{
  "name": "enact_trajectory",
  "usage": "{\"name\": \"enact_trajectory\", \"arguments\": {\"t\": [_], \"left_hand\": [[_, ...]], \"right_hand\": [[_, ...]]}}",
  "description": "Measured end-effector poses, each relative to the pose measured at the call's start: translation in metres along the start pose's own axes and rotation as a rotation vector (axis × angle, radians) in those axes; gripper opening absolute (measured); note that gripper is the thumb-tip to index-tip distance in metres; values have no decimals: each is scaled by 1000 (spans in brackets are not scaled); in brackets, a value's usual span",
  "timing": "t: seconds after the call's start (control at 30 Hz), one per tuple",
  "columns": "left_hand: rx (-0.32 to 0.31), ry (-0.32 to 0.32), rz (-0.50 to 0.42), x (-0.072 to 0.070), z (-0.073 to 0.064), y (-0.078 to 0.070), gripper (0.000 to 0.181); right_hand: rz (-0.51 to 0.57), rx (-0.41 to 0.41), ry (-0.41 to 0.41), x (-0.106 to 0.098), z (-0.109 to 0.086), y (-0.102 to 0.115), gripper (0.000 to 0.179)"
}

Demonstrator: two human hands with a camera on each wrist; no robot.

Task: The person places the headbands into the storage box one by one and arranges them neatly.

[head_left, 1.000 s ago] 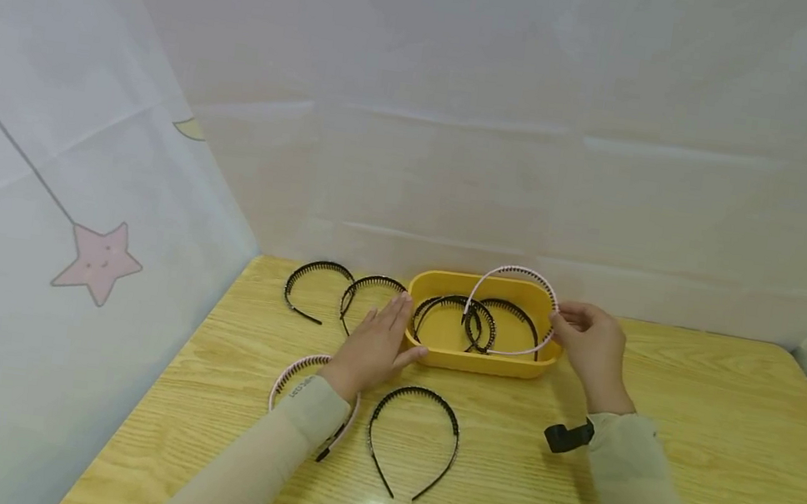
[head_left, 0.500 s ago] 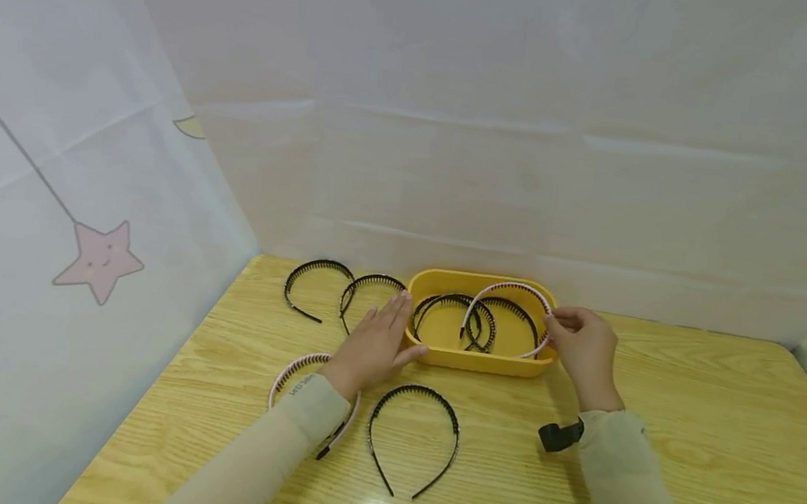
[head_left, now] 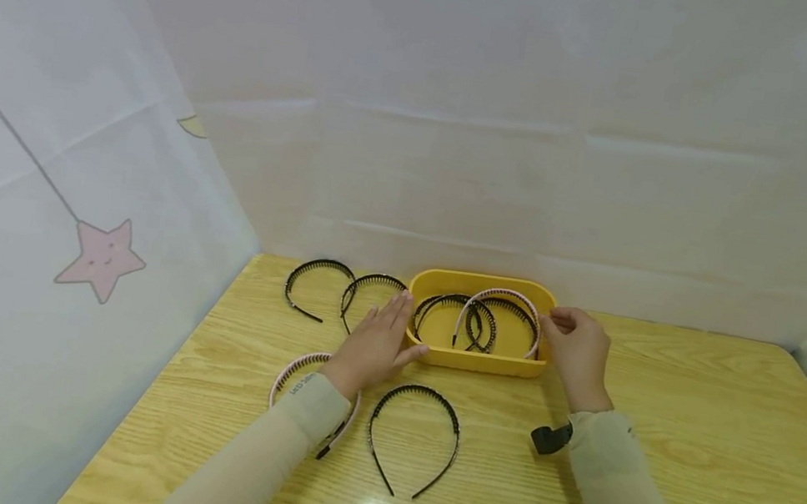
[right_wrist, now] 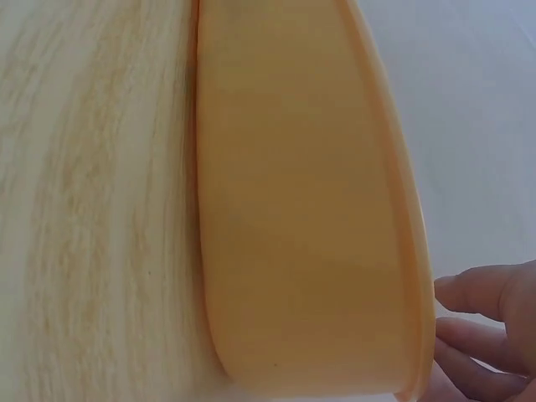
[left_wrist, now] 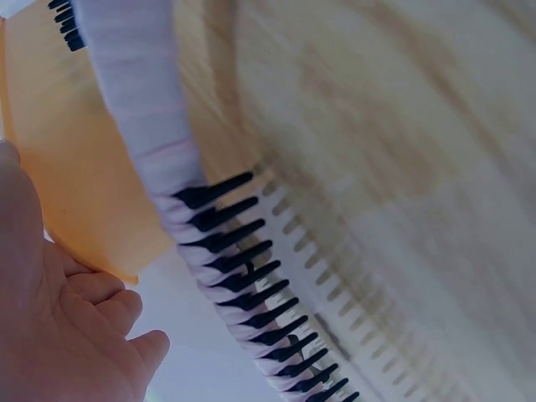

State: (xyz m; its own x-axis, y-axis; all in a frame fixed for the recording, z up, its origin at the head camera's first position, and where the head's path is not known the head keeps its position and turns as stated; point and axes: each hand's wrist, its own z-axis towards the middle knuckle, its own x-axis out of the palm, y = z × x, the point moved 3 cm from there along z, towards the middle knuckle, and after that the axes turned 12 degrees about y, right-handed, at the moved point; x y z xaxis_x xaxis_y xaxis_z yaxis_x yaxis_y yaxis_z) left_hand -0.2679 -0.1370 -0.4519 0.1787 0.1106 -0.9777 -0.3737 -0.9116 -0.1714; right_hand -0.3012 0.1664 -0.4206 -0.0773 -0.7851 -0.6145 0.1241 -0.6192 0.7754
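The yellow plastic box (head_left: pixel 481 362) holds several black headbands (head_left: pixel 481 341), some overlapping. A pink headband (head_left: pixel 502 292) with dark teeth stands among them, leaning in the right half. My right hand (head_left: pixel 580 354) pinches its right side with thumb and forefinger, just over the box's right end. In the right wrist view, the fingertips (right_wrist: pixel 469 289) meet the box rim and the headband is hidden. My left hand (head_left: pixel 370 349) rests with straight fingers against the box's left end. Beneath the left wrist lies another pink headband (head_left: pixel 299 367), partly covered by the sleeve.
Left of the box lie two black headbands, one at the far left (head_left: pixel 319 263) and one (head_left: pixel 373 279) partly behind the left hand. A further black headband (head_left: pixel 419 390) lies in front of the box on the wooden table (head_left: pixel 711 458). A pale cloth wall (head_left: pixel 459 166) stands behind.
My right hand has moved slightly left and lowered the pink headband from above the rim into the box. My left hand has stayed at the box's left end.
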Motion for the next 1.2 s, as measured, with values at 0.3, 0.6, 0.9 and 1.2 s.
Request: {"name": "enact_trajectory", "arguments": {"t": [0.3,0.6,0.9,1.2], "left_hand": [[-3,2,-15,-1,-2,-1,92],[5,-8,-16,-1,-1,0,92],[14,-12,-10,-2,-1,0,91],[11,-9,-14,-3,-2,-1,91]], "right_hand": [[1,-38,21,2,-5,2,22],[42,-129,102,5,-17,15,21],[131,-227,283,9,-42,47,16],[67,-251,469,26,-59,57,9]]}}
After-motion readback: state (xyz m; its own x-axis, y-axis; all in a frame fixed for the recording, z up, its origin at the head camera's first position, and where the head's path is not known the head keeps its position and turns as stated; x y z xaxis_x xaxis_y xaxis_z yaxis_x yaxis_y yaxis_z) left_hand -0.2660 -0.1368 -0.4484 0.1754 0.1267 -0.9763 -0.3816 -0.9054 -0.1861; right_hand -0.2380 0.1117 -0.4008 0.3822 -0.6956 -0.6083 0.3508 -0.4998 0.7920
